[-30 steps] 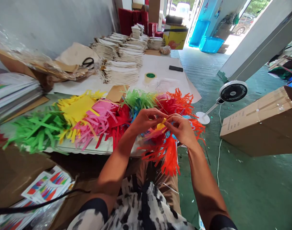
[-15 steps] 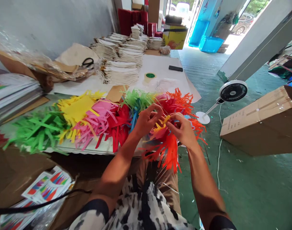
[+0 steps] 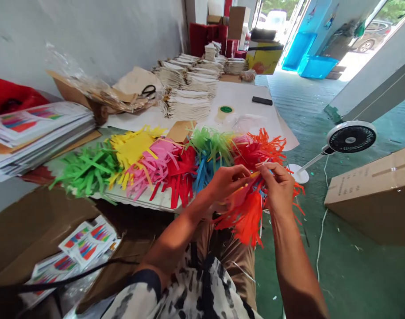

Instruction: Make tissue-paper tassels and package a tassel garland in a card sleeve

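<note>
At the table's front edge, my left hand (image 3: 230,180) has its fingers curled together around the top of a paper tassel, near a small yellow-orange strip. My right hand (image 3: 277,185) pinches at the same spot with thumb and forefinger; a thin white bit, perhaps string, shows at the fingertips. Below the hands hangs the orange fringe of the paper tassel (image 3: 250,217), over the edge above my lap. More fringed paper lies left of the hands: light green (image 3: 209,139), blue (image 3: 205,168), red (image 3: 180,170), pink (image 3: 156,161), yellow (image 3: 132,148) and green (image 3: 89,166).
Stacks of off-white bundles (image 3: 189,106) stand farther back, near a tape roll (image 3: 225,110), a black phone-like object (image 3: 262,101) and scissors (image 3: 148,91). Printed sheets (image 3: 39,128) are piled left. A fan (image 3: 351,138) and a carton (image 3: 371,186) stand on the right.
The view has swung left. My hands have come closer together at the tassel's top, and the yellow strip between them is now mostly covered by fingers.
</note>
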A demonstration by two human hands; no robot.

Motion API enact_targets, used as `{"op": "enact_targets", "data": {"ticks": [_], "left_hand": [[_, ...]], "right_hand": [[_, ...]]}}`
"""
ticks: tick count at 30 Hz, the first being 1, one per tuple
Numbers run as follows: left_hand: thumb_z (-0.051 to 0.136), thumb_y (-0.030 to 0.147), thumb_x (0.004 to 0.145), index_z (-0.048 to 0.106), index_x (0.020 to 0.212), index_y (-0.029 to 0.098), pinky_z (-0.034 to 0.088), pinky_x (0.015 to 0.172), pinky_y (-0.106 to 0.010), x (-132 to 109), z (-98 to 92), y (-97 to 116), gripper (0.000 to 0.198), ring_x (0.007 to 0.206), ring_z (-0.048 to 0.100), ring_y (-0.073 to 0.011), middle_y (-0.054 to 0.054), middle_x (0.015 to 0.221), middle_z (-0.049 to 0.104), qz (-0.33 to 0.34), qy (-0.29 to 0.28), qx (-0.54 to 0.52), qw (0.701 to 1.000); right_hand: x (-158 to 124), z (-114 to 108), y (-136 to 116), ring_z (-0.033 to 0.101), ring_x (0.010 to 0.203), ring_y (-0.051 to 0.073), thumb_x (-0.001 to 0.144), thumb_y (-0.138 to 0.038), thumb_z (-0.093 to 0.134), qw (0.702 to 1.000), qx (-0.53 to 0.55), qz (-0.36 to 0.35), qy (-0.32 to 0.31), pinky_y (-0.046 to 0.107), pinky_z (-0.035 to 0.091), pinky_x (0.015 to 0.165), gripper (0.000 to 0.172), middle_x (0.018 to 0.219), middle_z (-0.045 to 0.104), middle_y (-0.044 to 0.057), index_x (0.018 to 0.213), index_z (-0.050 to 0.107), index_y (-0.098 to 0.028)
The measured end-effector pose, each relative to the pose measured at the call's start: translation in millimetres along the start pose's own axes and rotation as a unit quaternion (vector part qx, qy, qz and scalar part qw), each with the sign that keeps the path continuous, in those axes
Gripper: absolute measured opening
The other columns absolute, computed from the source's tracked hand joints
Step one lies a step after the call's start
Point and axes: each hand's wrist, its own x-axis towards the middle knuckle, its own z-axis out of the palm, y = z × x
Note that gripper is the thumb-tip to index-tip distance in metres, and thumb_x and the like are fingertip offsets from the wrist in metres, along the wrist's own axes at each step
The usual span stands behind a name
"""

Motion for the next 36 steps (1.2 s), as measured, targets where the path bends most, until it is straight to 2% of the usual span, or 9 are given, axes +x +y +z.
{"op": "enact_targets", "data": {"ticks": [3, 6, 9, 13, 17, 23, 28, 33, 36], "left_hand": [[0.067, 0.058, 0.094, 0.074, 0.089, 0.017, 0.035, 0.057, -0.023, -4.9, -11.2, -5.3, 0.042, 0.059, 0.05, -0.0093, 0.002, 0.068, 0.064, -0.022, -0.019, 0.023, 0.999], [0.059, 0.053, 0.101, 0.075, 0.087, 0.018, 0.038, 0.06, -0.025, -6.4, -35.7, -9.5, 0.041, 0.064, 0.056, -0.0126, 0.0, 0.072, 0.068, -0.055, 0.093, 0.158, 0.982], [0.06, 0.036, 0.101, 0.074, 0.095, 0.019, 0.044, 0.071, -0.029, -4.7, -61.9, -17.2, 0.022, 0.084, 0.068, -0.0193, -0.005, 0.093, 0.075, -0.13, 0.241, 0.379, 0.884], [0.059, 0.03, 0.099, 0.074, 0.106, 0.02, 0.048, 0.075, -0.033, 0.4, -74.4, -29.6, 0.02, 0.099, 0.071, -0.0265, -0.011, 0.112, 0.072, -0.223, 0.201, 0.518, 0.801], [0.054, 0.03, 0.1, 0.076, 0.104, 0.021, 0.048, 0.072, -0.034, 4.7, -68.1, -34.5, 0.024, 0.099, 0.071, -0.0267, -0.01, 0.111, 0.072, -0.222, 0.186, 0.525, 0.801], [0.055, 0.03, 0.099, 0.076, 0.101, 0.021, 0.048, 0.072, -0.034, 7.6, -67.6, -29.8, 0.024, 0.097, 0.071, -0.0272, -0.01, 0.105, 0.073, -0.217, 0.182, 0.528, 0.8], [0.053, 0.026, 0.099, 0.072, 0.107, 0.019, 0.046, 0.073, -0.034, 8.2, -73.9, -6.6, 0.023, 0.096, 0.071, -0.0277, -0.013, 0.11, 0.074, -0.174, 0.262, 0.531, 0.787], [0.058, 0.028, 0.1, 0.072, 0.112, 0.023, 0.043, 0.072, -0.033, 10.0, -90.1, 21.3, 0.02, 0.079, 0.07, -0.0263, -0.008, 0.086, 0.075, -0.088, 0.36, 0.491, 0.788], [0.06, 0.029, 0.099, 0.076, 0.113, 0.025, 0.043, 0.072, -0.034, 11.7, -100.9, 21.7, 0.021, 0.081, 0.072, -0.0282, -0.009, 0.084, 0.077, -0.088, 0.324, 0.506, 0.795]], "right_hand": [[1.6, -0.6, 3.8, 0.063, 0.071, 0.016, 0.087, -0.045, 0.08, 1.0, 0.027, 0.007, 0.0, 0.026, 0.044, 0.06, 0.022, 0.087, 0.077, 0.004, 0.088, 0.079, -0.023], [3.3, -2.6, 8.5, 0.047, 0.053, 0.011, 0.09, -0.05, 0.077, 0.999, 0.026, 0.019, 0.001, 0.026, 0.032, 0.049, 0.028, 0.081, 0.076, 0.002, 0.089, 0.076, -0.022], [4.7, -3.4, 10.8, 0.035, 0.048, 0.009, 0.091, -0.052, 0.076, 1.0, 0.008, 0.015, 0.001, 0.026, 0.026, 0.047, 0.031, 0.068, 0.068, -0.002, 0.088, 0.076, -0.022], [5.7, 0.9, 9.9, 0.038, 0.052, 0.011, 0.091, -0.051, 0.077, 1.0, 0.009, 0.007, -0.004, 0.027, 0.028, 0.051, 0.03, 0.061, 0.061, -0.003, 0.085, 0.076, -0.022], [4.5, 4.9, 8.1, 0.047, 0.057, 0.013, 0.09, -0.052, 0.077, 1.0, 0.01, 0.017, -0.021, 0.027, 0.033, 0.055, 0.03, 0.068, 0.067, -0.001, 0.085, 0.075, -0.022], [2.1, 4.6, 7.8, 0.038, 0.054, 0.011, 0.091, -0.052, 0.076, 0.999, 0.011, 0.026, -0.038, 0.028, 0.027, 0.054, 0.031, 0.064, 0.062, -0.002, 0.085, 0.076, -0.022], [0.0, 5.8, 4.1, 0.043, 0.058, 0.012, 0.093, -0.051, 0.074, 0.998, -0.012, 0.007, -0.06, 0.027, 0.03, 0.057, 0.031, 0.067, 0.065, -0.002, 0.087, 0.075, -0.022], [-2.2, 6.7, -0.6, 0.047, 0.059, 0.014, 0.092, -0.057, 0.072, 0.996, -0.043, 0.002, -0.073, 0.028, 0.033, 0.055, 0.035, 0.074, 0.07, 0.001, 0.088, 0.072, -0.022], [-2.9, 6.3, 1.1, 0.047, 0.059, 0.015, 0.092, -0.056, 0.073, 0.996, -0.058, -0.012, -0.073, 0.028, 0.034, 0.056, 0.032, 0.066, 0.062, -0.002, 0.089, 0.072, -0.024]]}}
